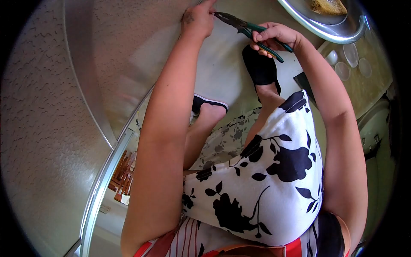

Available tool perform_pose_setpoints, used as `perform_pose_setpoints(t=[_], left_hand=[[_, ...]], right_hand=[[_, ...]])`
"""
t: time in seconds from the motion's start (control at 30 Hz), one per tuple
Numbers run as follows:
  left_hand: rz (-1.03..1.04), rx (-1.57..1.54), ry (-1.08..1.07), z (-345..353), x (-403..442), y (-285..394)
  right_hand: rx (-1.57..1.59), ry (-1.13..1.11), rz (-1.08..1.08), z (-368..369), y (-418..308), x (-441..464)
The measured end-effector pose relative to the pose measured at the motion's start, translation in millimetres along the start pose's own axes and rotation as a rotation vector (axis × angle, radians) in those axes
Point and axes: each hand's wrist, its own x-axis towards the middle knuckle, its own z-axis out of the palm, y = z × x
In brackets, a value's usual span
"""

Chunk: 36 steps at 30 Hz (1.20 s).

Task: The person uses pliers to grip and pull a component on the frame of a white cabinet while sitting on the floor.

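Observation:
My right hand (274,37) is closed around the green handles of a pair of pliers (248,32), with the handles spread a little apart. Their dark metal jaws point left, and the tip reaches the fingers of my left hand (198,20). That hand is at the top edge of the view, beside a smooth pale panel, with its fingers bent together in a pinch. Part of the fingers is cut off by the frame, and what they hold is too small or hidden to make out.
A round metal basin (357,36) at the upper right holds a yellow-brown piece like a sponge (329,6). Below it, several cups or glasses (350,55) stand on a counter. A textured door panel (38,107) fills the left. My black shoes (259,66) are on the pale floor.

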Motion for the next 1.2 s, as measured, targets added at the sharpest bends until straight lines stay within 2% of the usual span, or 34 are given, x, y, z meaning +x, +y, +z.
perform_pose_setpoints(t=[0.03,0.13,0.23,0.33,0.4,0.43,0.47,0.57,0.67,0.9,1.0,1.13,1.17,1.2], left_hand=[[-0.007,-0.021,-0.002,0,0,0],[0.168,-0.016,0.262,5,-11,-1],[0.170,-0.196,0.583,23,-36,3],[-0.484,-0.923,0.370,52,-61,17],[-0.719,-1.411,0.226,57,-53,18],[-0.829,-1.655,0.140,59,-48,19],[-0.627,-1.900,-0.023,60,-44,20],[-0.474,-1.901,-0.115,60,-33,20],[-0.392,-2.105,-0.121,63,-39,22],[-0.328,-2.204,0.023,74,-39,25],[-0.346,-2.186,0.080,73,-34,26],[-0.442,-2.095,0.176,68,-28,26],[-0.482,-2.101,0.213,64,-27,30],[-0.521,-2.105,0.250,65,-27,31]], right_hand=[[0.042,-0.032,-0.002,-1,0,0],[0.164,-0.107,-0.007,1,3,4],[0.316,-0.166,-0.045,8,11,5],[0.478,-0.191,-0.107,10,30,11],[0.605,-0.230,-0.121,17,37,16],[0.667,-0.248,-0.130,20,39,18],[0.691,-0.247,-0.140,24,40,19],[0.770,-0.231,-0.160,29,45,23],[0.808,-0.280,-0.178,34,47,26],[0.786,-0.243,-0.170,38,44,27],[0.619,-0.078,-0.080,31,35,25],[0.084,0.278,0.000,34,7,15],[0.031,0.275,0.044,32,1,9],[-0.162,0.344,0.018,38,-5,4]])
